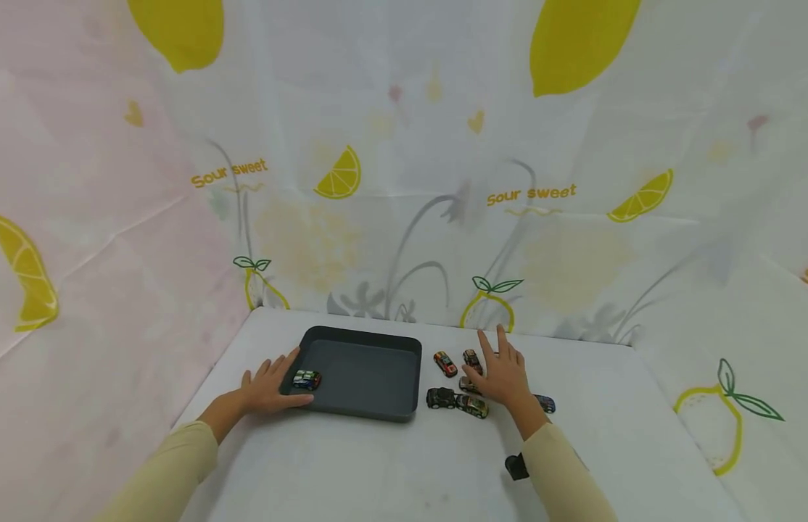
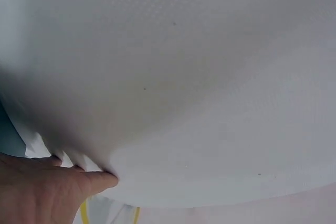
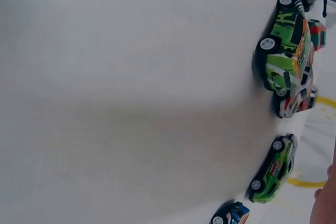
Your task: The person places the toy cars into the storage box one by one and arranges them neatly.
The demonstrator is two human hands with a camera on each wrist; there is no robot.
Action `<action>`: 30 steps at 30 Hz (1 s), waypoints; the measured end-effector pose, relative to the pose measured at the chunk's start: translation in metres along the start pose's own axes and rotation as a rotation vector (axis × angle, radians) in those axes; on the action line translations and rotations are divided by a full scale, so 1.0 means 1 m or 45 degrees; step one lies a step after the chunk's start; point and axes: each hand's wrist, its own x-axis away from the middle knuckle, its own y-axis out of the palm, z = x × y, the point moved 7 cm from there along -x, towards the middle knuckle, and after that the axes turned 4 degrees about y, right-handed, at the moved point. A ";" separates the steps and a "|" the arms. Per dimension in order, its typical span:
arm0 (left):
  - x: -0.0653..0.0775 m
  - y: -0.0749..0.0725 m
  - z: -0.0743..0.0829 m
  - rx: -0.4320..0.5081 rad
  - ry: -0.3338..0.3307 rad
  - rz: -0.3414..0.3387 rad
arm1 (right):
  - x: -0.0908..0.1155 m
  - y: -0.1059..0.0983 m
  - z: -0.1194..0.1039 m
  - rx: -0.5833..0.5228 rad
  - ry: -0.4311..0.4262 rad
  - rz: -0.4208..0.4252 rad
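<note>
A dark grey rectangular tray (image 1: 361, 377) lies on the white table, with one toy car (image 1: 307, 379) near its left end. My left hand (image 1: 265, 391) rests against the tray's left side, thumb and fingers spread. To the right of the tray, my right hand (image 1: 506, 375) hovers over a group of small toy cars with its fingers spread and nothing held. Among these are a red car (image 1: 445, 364), a black car (image 1: 441, 397) and a green car (image 3: 286, 51). Another green car (image 3: 273, 169) sits apart from them in the right wrist view. My right hand partly hides some cars.
A blue car (image 1: 545, 403) sits just right of my right wrist. Nearer to me, a black object (image 1: 516, 466) is partly covered by my right sleeve. A lemon-printed cloth (image 1: 404, 239) hangs behind the table (image 1: 378, 471) and along its sides.
</note>
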 end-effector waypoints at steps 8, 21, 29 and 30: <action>-0.001 0.004 -0.004 0.034 0.004 -0.009 | 0.007 -0.006 0.019 0.001 0.046 -0.012; -0.003 0.005 -0.004 0.022 -0.001 -0.016 | 0.017 -0.004 0.041 -0.001 0.064 -0.034; -0.001 0.004 -0.004 0.016 -0.013 -0.032 | 0.023 -0.005 0.041 0.006 -0.004 0.009; -0.001 0.004 -0.005 0.014 -0.014 -0.035 | 0.025 -0.005 0.040 0.013 -0.018 0.014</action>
